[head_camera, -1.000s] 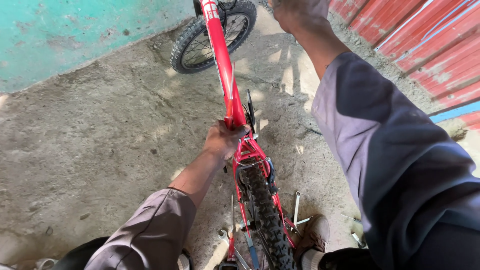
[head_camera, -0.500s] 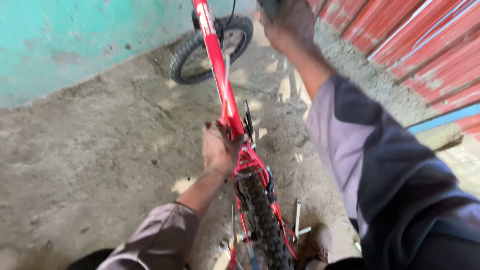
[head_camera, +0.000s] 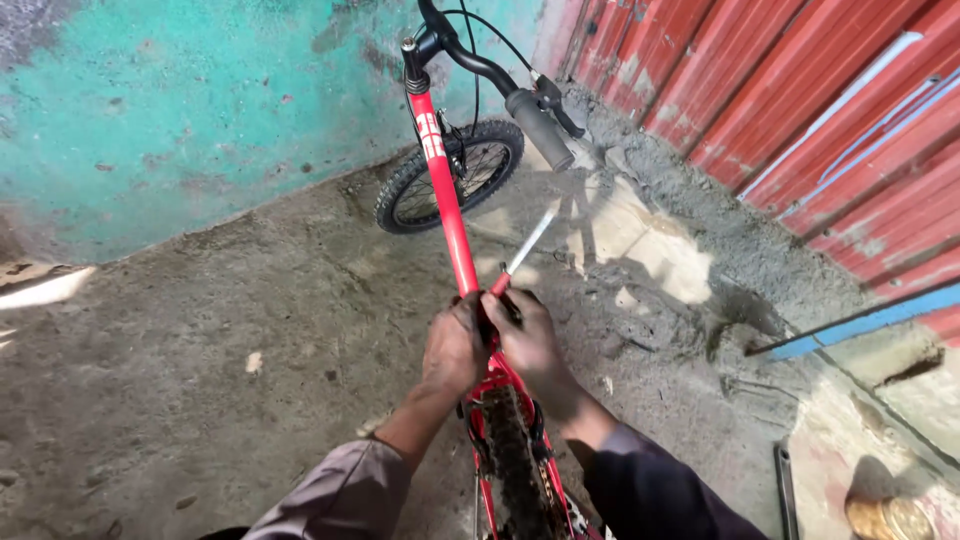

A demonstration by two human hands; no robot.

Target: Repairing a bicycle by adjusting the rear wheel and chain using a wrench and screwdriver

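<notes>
The red bike frame [head_camera: 448, 215] runs up the middle of the floor, from the person toward the green wall [head_camera: 150, 110]. Both hands meet on it, at the near end of the long red tube, just above the muddy back wheel [head_camera: 510, 460].

The left hand [head_camera: 452, 348] is wrapped shut around the frame. The right hand [head_camera: 530, 340] is closed on a screwdriver [head_camera: 522, 252] with a red handle. Its thin metal shaft sticks out past the frame, pointing up toward the handlebar [head_camera: 510, 85].

The two hands are touching, so if the screwdriver slips, its tip could jab the left hand or scratch the red paint. The bike seems to stand only because the hands hold it. If the left hand lets go, the frame could tip sideways, and the front wheel [head_camera: 450, 175] could roll away. The hands look dirty and maybe greasy, so the tool could slide in the fingers.
</notes>
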